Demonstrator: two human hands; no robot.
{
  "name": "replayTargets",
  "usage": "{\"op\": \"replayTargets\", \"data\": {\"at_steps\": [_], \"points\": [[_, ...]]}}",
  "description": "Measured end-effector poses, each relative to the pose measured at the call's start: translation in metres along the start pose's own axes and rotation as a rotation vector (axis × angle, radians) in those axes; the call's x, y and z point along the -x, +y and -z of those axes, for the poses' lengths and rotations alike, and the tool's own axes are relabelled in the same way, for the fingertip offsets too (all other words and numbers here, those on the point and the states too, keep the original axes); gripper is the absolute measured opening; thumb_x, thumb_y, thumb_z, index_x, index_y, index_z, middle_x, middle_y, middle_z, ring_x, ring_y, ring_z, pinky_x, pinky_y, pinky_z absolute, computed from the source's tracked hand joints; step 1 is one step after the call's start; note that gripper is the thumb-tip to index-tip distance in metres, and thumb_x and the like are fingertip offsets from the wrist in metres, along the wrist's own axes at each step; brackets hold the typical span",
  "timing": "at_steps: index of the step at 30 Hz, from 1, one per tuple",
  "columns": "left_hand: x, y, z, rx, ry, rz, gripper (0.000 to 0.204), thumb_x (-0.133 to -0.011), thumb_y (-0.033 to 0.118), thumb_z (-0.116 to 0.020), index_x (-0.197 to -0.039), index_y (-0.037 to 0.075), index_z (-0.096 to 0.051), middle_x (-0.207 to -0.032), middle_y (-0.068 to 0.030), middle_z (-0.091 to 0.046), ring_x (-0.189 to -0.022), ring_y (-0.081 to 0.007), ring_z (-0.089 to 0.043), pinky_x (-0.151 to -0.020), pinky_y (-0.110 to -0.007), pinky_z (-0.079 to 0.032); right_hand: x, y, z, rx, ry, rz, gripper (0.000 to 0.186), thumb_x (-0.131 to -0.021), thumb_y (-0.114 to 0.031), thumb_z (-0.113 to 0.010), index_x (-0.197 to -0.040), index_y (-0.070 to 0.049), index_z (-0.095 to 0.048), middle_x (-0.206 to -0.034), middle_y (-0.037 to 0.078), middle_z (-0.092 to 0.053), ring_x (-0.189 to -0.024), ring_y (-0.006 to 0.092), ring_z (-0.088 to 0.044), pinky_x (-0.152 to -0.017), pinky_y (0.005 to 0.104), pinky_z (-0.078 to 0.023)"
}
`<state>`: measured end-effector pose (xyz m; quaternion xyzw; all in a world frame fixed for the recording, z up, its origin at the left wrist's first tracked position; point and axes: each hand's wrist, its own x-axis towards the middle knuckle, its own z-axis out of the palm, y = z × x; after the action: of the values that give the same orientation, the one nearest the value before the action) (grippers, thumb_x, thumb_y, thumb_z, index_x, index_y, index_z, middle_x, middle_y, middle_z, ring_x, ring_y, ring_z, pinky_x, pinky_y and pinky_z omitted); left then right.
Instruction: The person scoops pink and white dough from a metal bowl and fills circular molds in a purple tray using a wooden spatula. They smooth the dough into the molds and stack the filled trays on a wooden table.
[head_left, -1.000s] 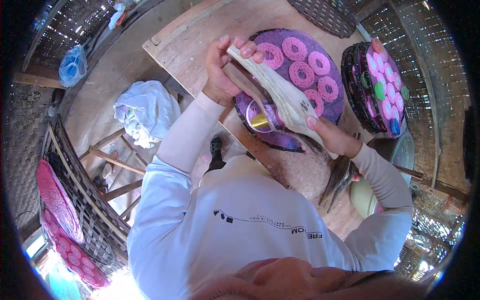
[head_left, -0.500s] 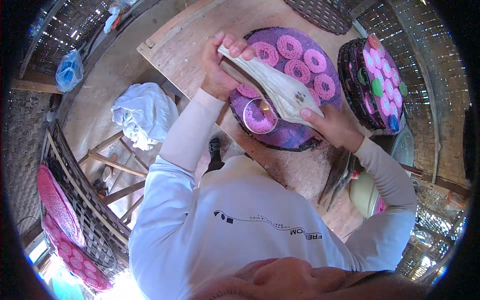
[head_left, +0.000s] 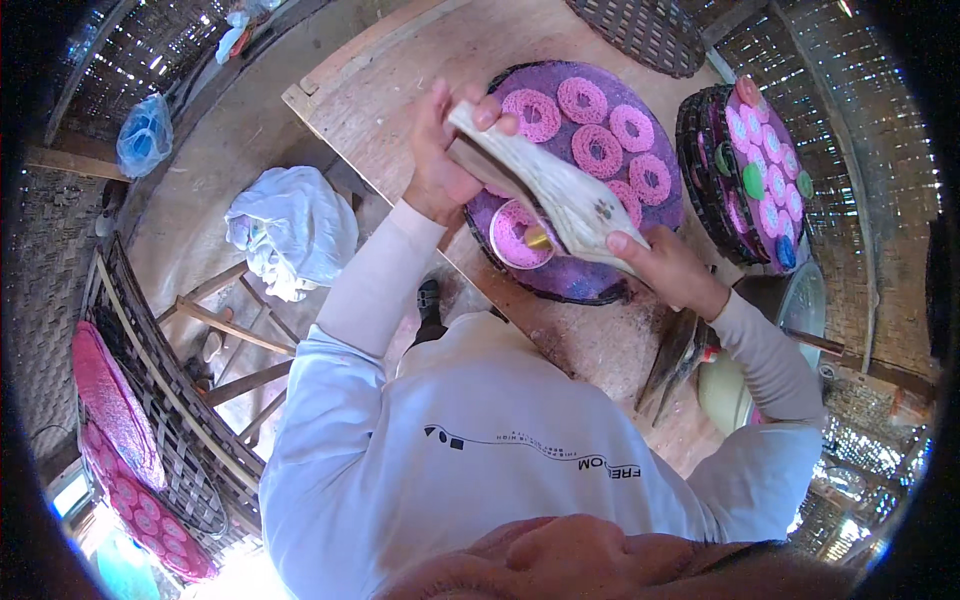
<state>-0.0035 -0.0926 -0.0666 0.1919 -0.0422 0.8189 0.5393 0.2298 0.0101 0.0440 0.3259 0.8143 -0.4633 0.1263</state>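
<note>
The right hand [head_left: 680, 268] is closed, thumb uppermost, on the near-right end of a long cream cloth bag [head_left: 560, 178]; the left hand [head_left: 440, 160], fingers curled, grips its far-left end. The bag slants above a round purple tray [head_left: 582, 284]; a brass-coloured nozzle [head_left: 538, 238] beneath it overlaps a thin white hoop [head_left: 494, 247] at the tray's near-left edge, nearer the left hand. Lacy pink rings [head_left: 597, 150] lie farther across the tray. Beneath it is a pale wooden table [head_left: 370, 110]; to its right, stacked round trays [head_left: 700, 165].

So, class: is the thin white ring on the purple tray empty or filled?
At least partly filled: pink strands show inside the white ring.
</note>
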Motion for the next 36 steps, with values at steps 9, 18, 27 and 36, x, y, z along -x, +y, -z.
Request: {"op": "replayTargets", "data": {"at_steps": [9,18,27,36], "points": [[0.001,-0.017,-0.06,-1.594,-0.252,0.186,0.054,-0.069,0.024,-0.07,-0.115,0.002,-0.051,-0.116,-0.0126,-0.054,-0.107,-0.0265,-0.052,-0.093,-0.034,-0.039,-0.002,-0.005,0.003,-0.319,-0.173,0.21,0.057,-0.089,-0.049,-0.041,-0.099,0.005,-0.058,-0.069,0.007,-0.06,-0.055,0.0112,-0.055,-0.051,0.0292,-0.045],[0.037,-0.002,-0.091,-1.032,0.542,-0.232,0.02,-0.067,0.002,-0.064,-0.086,-0.001,-0.06,-0.083,-0.0079,-0.062,-0.072,-0.0164,-0.059,-0.062,-0.029,-0.048,-0.055,0.039,-0.063,0.544,0.272,0.647,0.08,-0.07,-0.048,-0.063,-0.132,-0.008,-0.033,-0.131,0.011,-0.042,-0.123,0.0289,-0.034,-0.105,0.0481,-0.015],[0.048,0.007,-0.097,-1.226,0.66,-0.221,0.007,-0.07,0.003,-0.06,-0.075,0.003,-0.056,-0.07,-0.004,-0.055,-0.061,-0.0136,-0.052,-0.055,-0.025,-0.038,-0.057,0.038,-0.056,0.492,0.251,0.662,0.103,-0.061,-0.044,-0.07,-0.139,-0.009,-0.013,-0.129,0.013,-0.042,-0.125,0.0319,-0.03,-0.102,0.0585,-0.008],[0.046,-0.001,-0.087,-1.23,0.632,-0.161,0.021,-0.067,0.001,-0.063,-0.087,0.002,-0.058,-0.079,-0.0059,-0.058,-0.072,-0.0161,-0.056,-0.064,-0.027,-0.043,-0.004,0.074,-0.014,0.557,0.136,0.504,0.103,-0.059,-0.033,-0.075,-0.14,-0.011,-0.015,-0.134,0.013,-0.037,-0.128,0.0283,-0.028,-0.105,0.0544,-0.004]]}}
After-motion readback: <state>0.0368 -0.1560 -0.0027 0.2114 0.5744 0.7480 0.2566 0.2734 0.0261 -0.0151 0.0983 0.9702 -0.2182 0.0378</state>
